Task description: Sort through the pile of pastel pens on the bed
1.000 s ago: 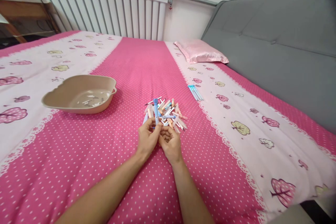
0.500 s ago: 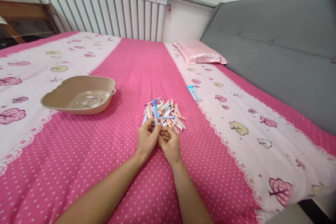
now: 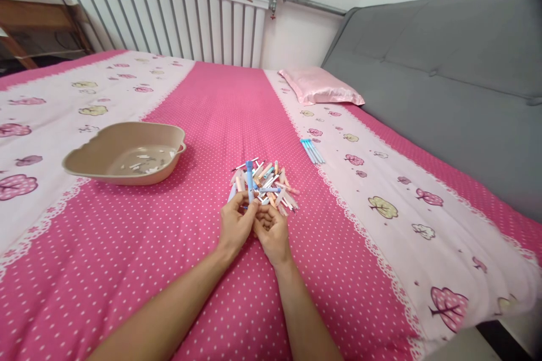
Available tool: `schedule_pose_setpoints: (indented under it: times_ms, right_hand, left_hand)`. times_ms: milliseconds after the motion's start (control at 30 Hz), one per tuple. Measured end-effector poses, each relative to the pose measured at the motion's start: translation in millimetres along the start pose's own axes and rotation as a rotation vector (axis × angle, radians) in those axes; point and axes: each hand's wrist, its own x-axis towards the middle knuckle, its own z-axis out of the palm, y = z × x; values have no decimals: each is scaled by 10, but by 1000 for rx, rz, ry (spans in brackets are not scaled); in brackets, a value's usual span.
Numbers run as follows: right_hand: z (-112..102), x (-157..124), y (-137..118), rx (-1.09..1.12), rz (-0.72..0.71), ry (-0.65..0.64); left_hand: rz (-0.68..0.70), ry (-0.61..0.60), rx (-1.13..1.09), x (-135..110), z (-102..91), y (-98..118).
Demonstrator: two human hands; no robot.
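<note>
Blue pen over pen pile's near side, near end pinched by left hand; right hand curled beside, grip unclear. Probably light, stiff, smooth; hold mid-barrel.

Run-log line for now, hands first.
left hand: holds blue pen; right hand: fingers curled, grip hidden; pen pile: beyond hands; beige basin: left side, white scraps inside; blue-capped pens: right side
</note>
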Motion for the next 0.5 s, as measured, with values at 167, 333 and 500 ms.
schedule_pose_setpoints:
  times_ms: [167, 333, 500]
  right_hand:
    - [2, -1, 1, 0, -5, 0]
    - [-3, 0, 6, 2, 0, -2]
    - [-2, 2, 12, 10, -1, 4]
  left_hand:
    - [5, 0, -4, -1, -1, -4]
    - [6, 1, -4, -5, -3, -10]
    - [4, -2, 6, -6, -6, -11]
